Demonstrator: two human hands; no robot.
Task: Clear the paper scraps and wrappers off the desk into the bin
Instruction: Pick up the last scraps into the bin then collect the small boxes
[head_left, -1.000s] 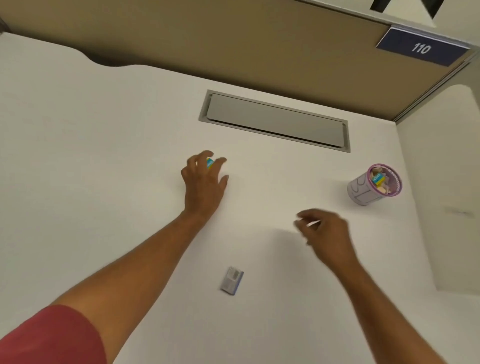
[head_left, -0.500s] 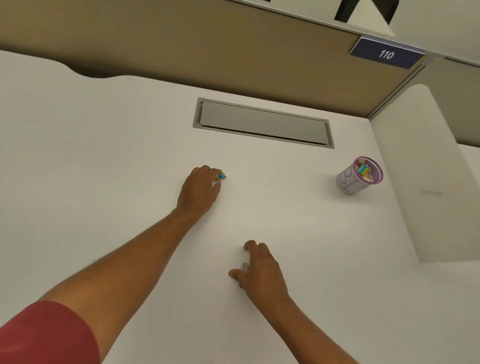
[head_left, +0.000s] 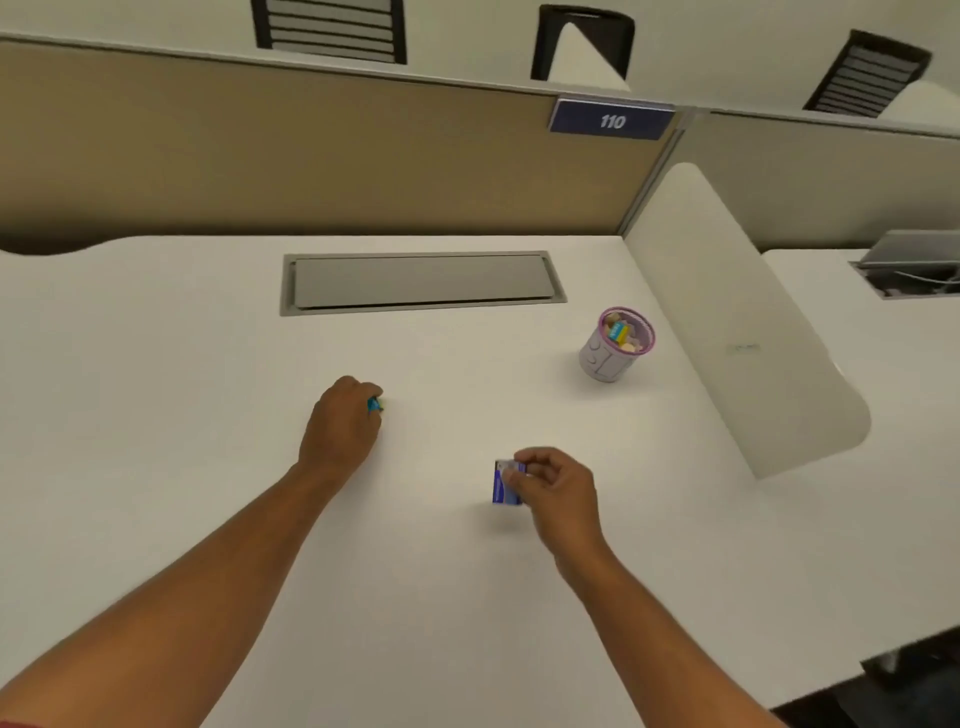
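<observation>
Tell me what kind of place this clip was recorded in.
Most likely an open-plan office cubicle. A tan partition panel backs the white desk, a number sign reading 110 is mounted on it, and a cable-access hatch is set into the desktop.

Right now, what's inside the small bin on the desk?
The bin holds a yellow-and-blue wrapper on top among pale paper scraps. Anything lower is hidden by its wall.
</observation>
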